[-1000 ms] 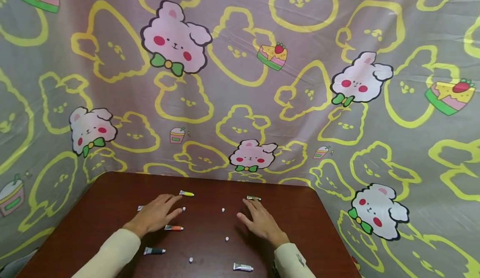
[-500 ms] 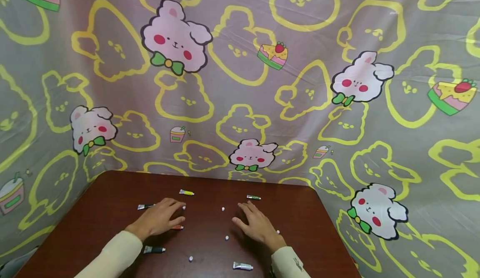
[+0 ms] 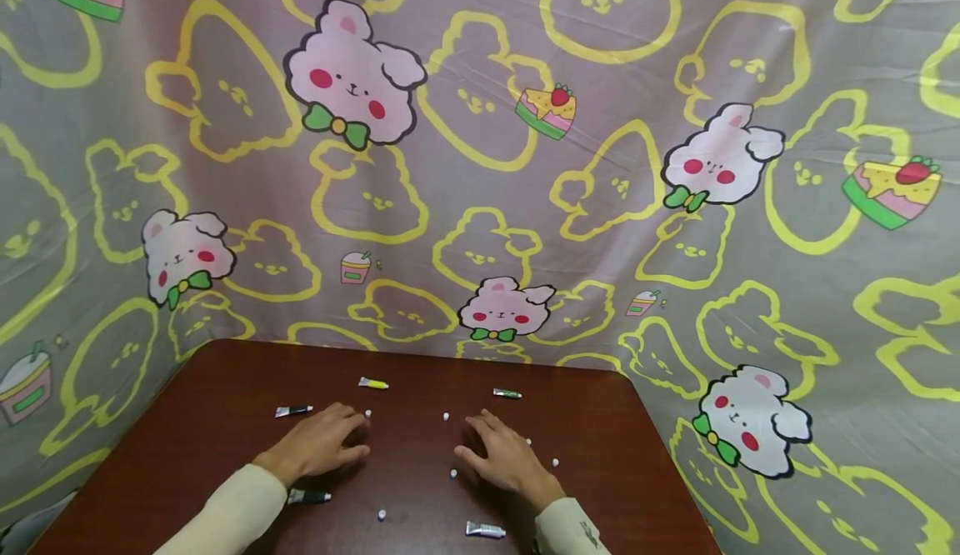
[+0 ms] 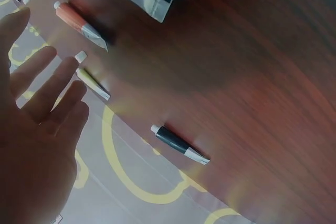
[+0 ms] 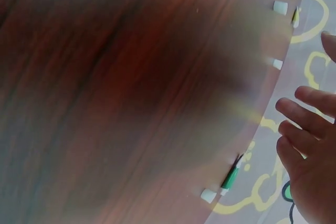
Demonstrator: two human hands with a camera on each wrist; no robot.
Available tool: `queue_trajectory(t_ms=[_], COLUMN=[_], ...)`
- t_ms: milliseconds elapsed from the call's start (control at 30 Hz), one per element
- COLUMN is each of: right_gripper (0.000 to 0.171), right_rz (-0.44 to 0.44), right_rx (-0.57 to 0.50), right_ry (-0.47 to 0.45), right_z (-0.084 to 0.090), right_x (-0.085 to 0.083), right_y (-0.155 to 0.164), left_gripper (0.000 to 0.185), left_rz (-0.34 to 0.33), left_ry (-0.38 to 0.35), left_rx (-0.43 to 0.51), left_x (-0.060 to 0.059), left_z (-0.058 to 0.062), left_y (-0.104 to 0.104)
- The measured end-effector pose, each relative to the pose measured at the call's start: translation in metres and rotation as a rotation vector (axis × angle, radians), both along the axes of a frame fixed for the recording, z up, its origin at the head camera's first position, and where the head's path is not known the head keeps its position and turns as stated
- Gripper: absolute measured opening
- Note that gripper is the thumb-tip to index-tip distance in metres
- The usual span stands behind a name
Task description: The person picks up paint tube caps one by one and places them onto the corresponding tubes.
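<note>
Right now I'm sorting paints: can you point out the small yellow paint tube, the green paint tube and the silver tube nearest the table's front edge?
small yellow paint tube [image 3: 372,384], head view, on its body.
green paint tube [image 3: 507,393], head view, on its middle.
silver tube [image 3: 484,529], head view, on its body.

Dark red-brown wooden counter [image 3: 225,405] before a glossy grey backdrop sheet [image 3: 480,163] printed with pink bunnies, yellow outlines and cake slices.

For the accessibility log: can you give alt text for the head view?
Two hands, the left hand and right hand, rest palm-down on a dark wooden table among small paint tubes and white caps. A bunny-print cloth hangs behind.
</note>
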State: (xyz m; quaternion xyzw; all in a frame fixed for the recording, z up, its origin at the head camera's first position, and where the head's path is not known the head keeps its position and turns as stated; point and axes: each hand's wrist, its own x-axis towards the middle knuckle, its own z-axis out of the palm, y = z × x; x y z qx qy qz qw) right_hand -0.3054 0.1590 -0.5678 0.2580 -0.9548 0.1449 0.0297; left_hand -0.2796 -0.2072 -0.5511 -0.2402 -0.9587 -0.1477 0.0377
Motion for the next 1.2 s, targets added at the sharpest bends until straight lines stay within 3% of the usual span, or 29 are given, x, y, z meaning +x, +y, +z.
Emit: queue_trajectory(t_ms=[333,533,733,900,1067,1200], right_gripper=[0.06,0.054,0.052,0.05,0.048,0.044], right_rz=[0.057,0.09,0.106,0.141,0.167,0.179], right_rx=[0.065,0.09,0.096,0.135,0.162,0.162], right_ry=[0.075,0.12,0.102,0.161,0.203,0.22], right_z=[-0.003,-0.003,-0.002,-0.005,-0.006,-0.008], right_x=[0.003,0.005,0.008,0.009,0.01,0.01], right_y=[-0.008,-0.012,-0.016,-0.018,-0.02,-0.021], left_gripper=[0.03,0.027,0.024,0.024,0.022,0.022], left_rz=[-0.079,-0.094,-0.09,-0.098,-0.107,-0.14], left_ry=[0.138,0.138,0.104,0.107,0.153,0.232], left_rx=[-0.013,-0.034,-0.041,-0.041,-0.031,0.01], left_x=[0.003,0.005,0.004,0.004,0.003,0.0], left_z=[-0.007,-0.009,-0.011,-0.013,-0.018,-0.027], left_y=[-0.005,-0.006,-0.007,-0.008,-0.009,-0.012])
